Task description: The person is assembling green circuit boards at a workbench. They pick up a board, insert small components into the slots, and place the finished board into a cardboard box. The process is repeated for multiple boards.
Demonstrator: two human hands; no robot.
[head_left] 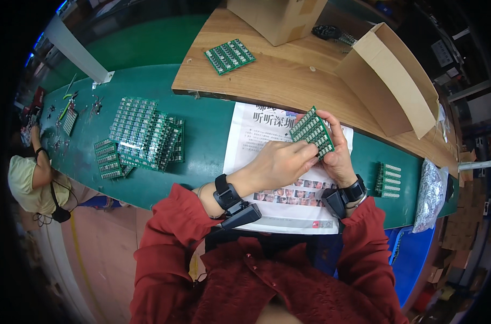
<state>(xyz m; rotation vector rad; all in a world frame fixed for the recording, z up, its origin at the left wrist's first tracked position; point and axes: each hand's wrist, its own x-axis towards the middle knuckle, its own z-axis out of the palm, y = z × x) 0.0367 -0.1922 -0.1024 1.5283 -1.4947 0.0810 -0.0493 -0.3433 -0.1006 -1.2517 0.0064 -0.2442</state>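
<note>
Green circuit board [312, 131] pinched between both hands (over white printed sheet [256, 135]).

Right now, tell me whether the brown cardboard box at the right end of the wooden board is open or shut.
Open. The cardboard box lies tipped with its flaps spread and its mouth facing the person; no contents show inside.

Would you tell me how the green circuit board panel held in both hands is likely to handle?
The green circuit board panel probably stays stiff: it keeps flat between the left hand and right hand. It looks thin, so likely light. Its rows of small parts suggest it may snap if bent.
</note>
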